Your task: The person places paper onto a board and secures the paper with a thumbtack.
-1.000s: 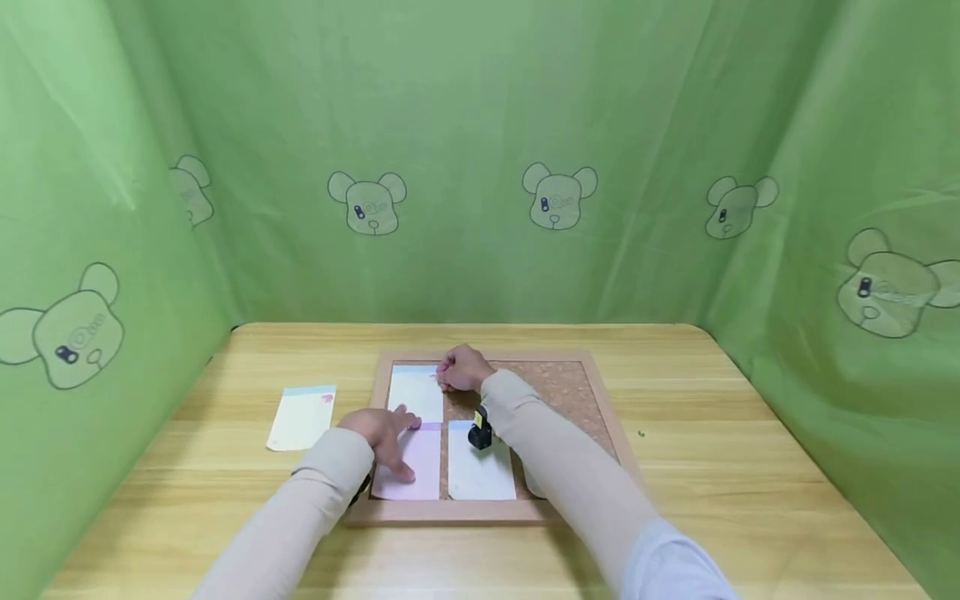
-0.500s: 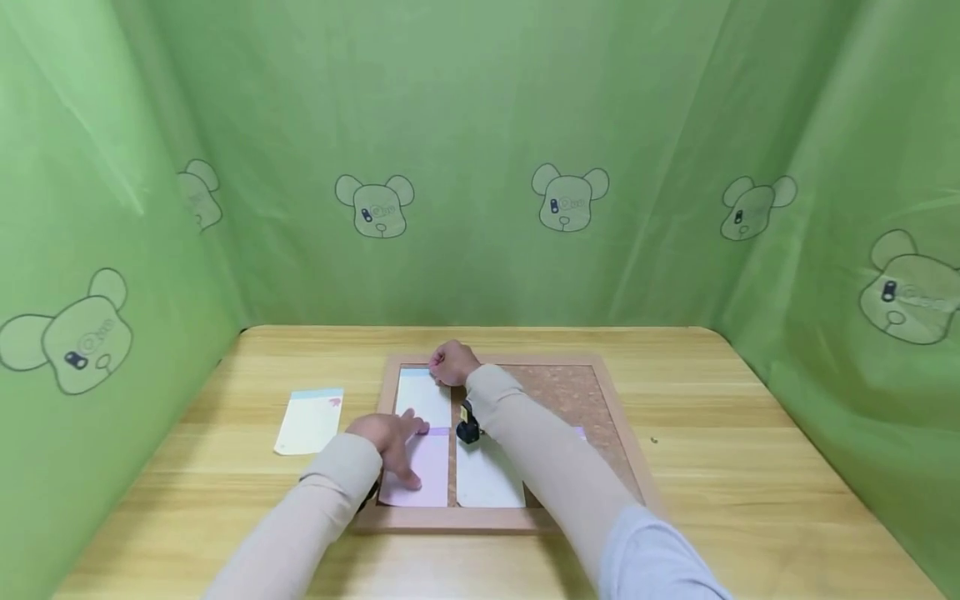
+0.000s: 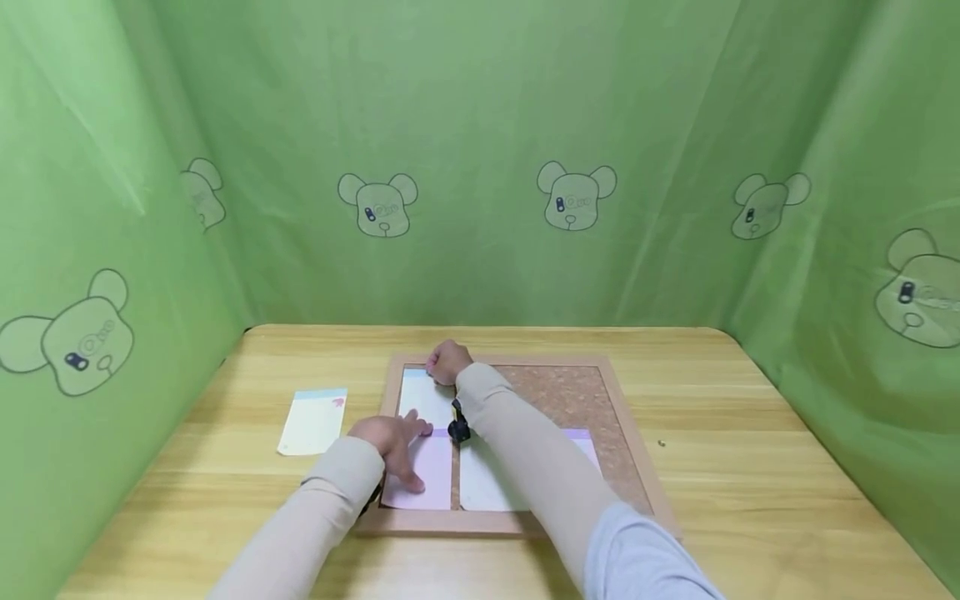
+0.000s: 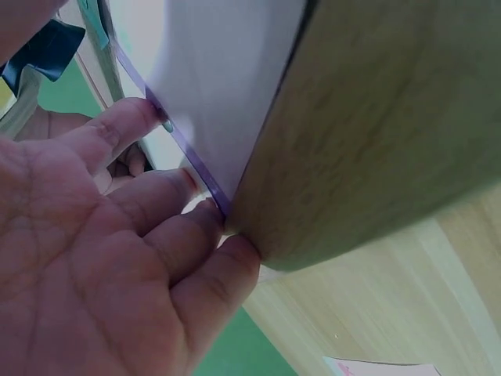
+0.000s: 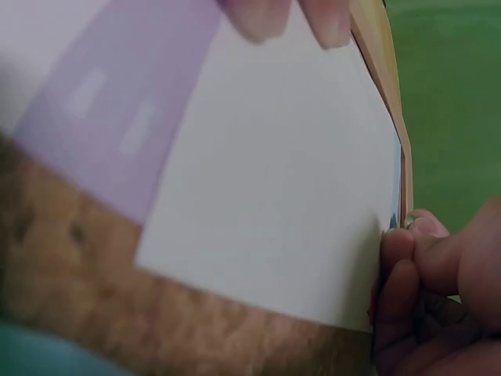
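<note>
A wood-framed cork board (image 3: 570, 392) lies on the table with paper notes on it. My left hand (image 3: 390, 446) spreads over the purple-topped note (image 3: 431, 479) at lower left, fingertips touching its top strip and the bottom edge of the blue-topped note (image 3: 420, 400) above. My right hand (image 3: 448, 362) is curled at that upper note's top right corner. In the right wrist view, its thumb and fingertips (image 5: 403, 243) pinch together there, on something small and mostly hidden. Another white note (image 3: 483, 483) lies right of the purple-topped one, partly under my right forearm.
One loose blue-topped note (image 3: 313, 423) with a pink print lies on the table left of the board. Another purple-topped note (image 3: 581, 442) shows past my right sleeve. A tiny dark bit (image 3: 662, 443) sits right of the board. Green curtains (image 3: 480, 250) surround the table.
My right hand has moved slightly left and up, onto the corner of the upper note, and its forearm has swung left. The left hand keeps its place. The head view has shifted slightly.
</note>
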Demonstrator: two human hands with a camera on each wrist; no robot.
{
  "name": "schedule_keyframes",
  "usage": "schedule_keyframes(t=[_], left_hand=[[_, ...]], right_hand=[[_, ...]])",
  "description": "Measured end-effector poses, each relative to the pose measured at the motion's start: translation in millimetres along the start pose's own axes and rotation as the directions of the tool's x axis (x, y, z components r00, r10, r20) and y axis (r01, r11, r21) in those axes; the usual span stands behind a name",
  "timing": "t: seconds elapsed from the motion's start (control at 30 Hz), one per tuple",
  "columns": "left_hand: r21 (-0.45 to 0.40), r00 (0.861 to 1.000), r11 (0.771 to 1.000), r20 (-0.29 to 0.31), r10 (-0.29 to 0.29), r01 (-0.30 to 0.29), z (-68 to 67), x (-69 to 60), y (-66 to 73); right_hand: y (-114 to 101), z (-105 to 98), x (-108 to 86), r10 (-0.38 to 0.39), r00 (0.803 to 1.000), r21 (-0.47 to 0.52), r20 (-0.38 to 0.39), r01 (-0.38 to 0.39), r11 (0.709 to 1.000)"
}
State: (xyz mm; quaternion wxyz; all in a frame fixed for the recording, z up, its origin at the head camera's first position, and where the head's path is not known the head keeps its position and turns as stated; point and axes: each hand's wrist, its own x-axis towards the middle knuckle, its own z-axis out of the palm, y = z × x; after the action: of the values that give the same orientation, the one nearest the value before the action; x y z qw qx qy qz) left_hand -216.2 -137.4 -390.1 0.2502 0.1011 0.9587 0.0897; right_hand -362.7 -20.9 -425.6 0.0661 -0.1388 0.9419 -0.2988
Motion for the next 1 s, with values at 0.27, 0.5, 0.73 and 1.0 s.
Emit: schedule_keyframes(t=[0.27,0.5,0.73,1.0], left_hand=[[-0.003,1.000,1.000,0.008,-0.004,0.004,-2.3,-1.0,0.2],[0.006,1.000,1.000,0.010,-0.006,0.006,-2.3,-1.0,0.7],[-0.033,0.999,0.999,0.029,-0.017,0.018,-1.2,0.2,2.5],[-0.012,0.999,1.000,0.031,-0.018,0.018,0.9,1.1,1.9]], right_hand=[[-9,-1,1.6,0.008,1.000,-0.149,0.027,-0.003,0.989],[-8,3,11.9,0.115,0.992,-0.128,0.046,-0.108,0.986],[-8,-1,17.6,0.198,0.970,-0.044,0.139,-0.194,0.980],[-6,2,16.6,0.185,0.980,-0.085,0.073,-0.178,0.980]])
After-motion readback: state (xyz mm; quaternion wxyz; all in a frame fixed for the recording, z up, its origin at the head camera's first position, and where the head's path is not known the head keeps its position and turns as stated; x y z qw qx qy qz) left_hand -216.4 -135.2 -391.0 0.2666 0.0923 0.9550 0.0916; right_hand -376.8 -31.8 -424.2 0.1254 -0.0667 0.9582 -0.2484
